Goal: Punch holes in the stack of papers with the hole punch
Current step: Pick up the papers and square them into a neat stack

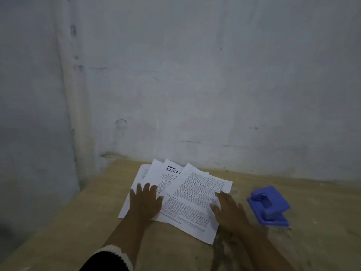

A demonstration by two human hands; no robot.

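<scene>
Several printed white papers lie fanned out and uneven on a wooden table. My left hand rests flat on the left side of the sheets, fingers spread. My right hand lies flat on the right edge of the top sheet, fingers apart. A blue hole punch sits on the table to the right of the papers, a short way from my right hand and untouched.
A pale plaster wall rises right behind the table's far edge, with a corner at the left. The table's left edge runs diagonally toward me. Dark smudges mark the tabletop near my right forearm.
</scene>
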